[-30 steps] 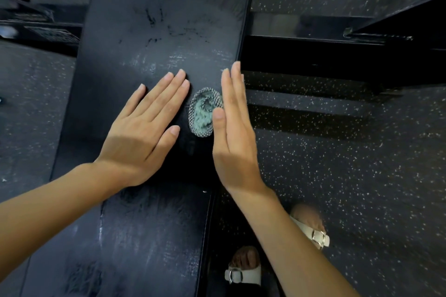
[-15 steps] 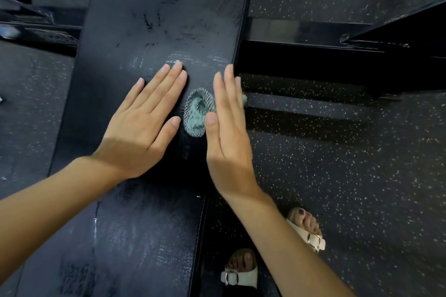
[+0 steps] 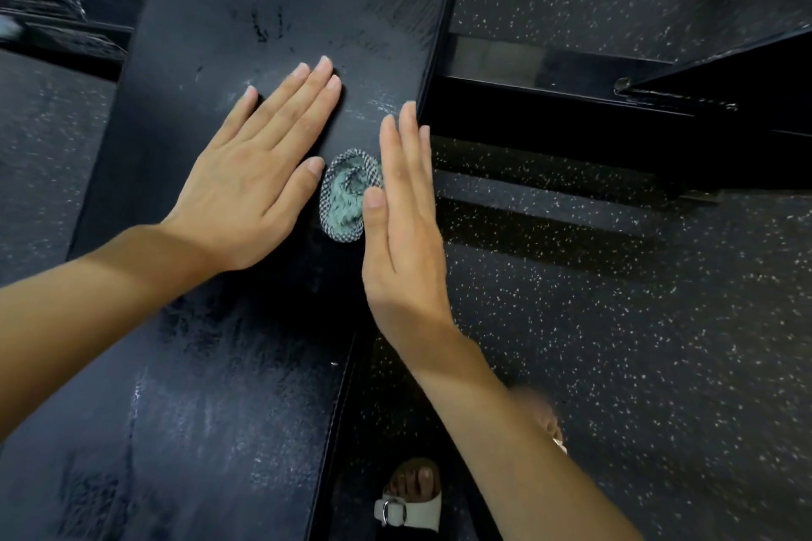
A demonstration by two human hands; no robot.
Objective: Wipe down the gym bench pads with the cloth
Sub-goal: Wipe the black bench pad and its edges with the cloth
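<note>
Both flat with straight fingers, the left hand (image 3: 255,184) and right hand (image 3: 402,233) flank the bunched cloth (image 3: 347,195) on the bench pad (image 3: 211,387).

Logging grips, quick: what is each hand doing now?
Left hand: open, flat on the bench pad.
Right hand: open, fingers straight, against the cloth.

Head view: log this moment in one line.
left hand flat on bench pad | right hand open, against cloth | cloth near pad's right edge

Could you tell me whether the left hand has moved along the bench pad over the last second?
Yes. The left hand has slid away from the person along the bench pad, closer to the dark scuff marks.
</note>
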